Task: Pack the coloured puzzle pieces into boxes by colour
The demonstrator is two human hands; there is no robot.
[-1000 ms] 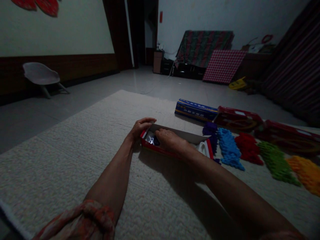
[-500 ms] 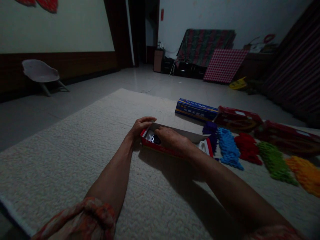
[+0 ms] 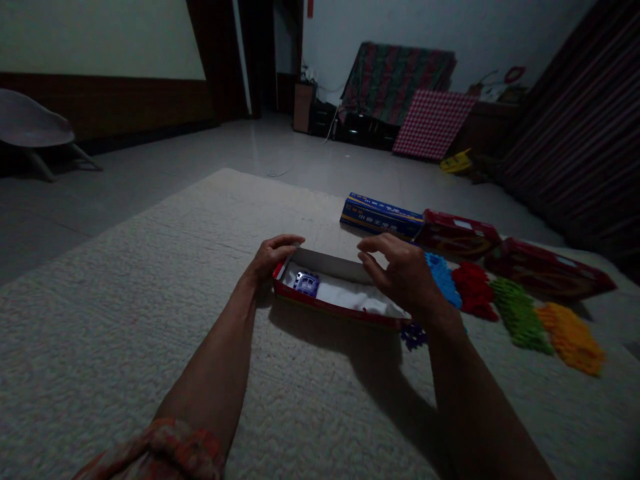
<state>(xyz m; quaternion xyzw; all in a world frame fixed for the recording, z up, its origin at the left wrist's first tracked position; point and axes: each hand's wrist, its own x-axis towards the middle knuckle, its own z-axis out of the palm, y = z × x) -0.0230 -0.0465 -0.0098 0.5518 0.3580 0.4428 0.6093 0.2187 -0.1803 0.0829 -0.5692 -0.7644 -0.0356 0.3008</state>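
A long, open-topped red box (image 3: 340, 311) lies on the pale mat in front of me, with a white lining (image 3: 345, 293) inside. At its left end sits a small purple toothed plastic piece (image 3: 307, 284). My left hand (image 3: 273, 257) grips the box's left end, fingers over the far corner. Above the right end hovers my right hand (image 3: 400, 267), its thumb and fingers apart with nothing visible between them. More purple toothed pieces (image 3: 414, 337) lie on the mat just right of the box, partly hidden by my right arm.
To the right lie piles of blue (image 3: 443, 277), red (image 3: 474, 291), green (image 3: 520, 313) and orange pieces (image 3: 573, 339). Behind them stand a blue box (image 3: 380, 217) and two dark red boxes (image 3: 457, 235). A pale chair (image 3: 33, 123) is at the far left.
My right hand has come up out of the box and moved right, uncovering the purple piece and white lining. My left hand keeps its hold. The view has shifted slightly.
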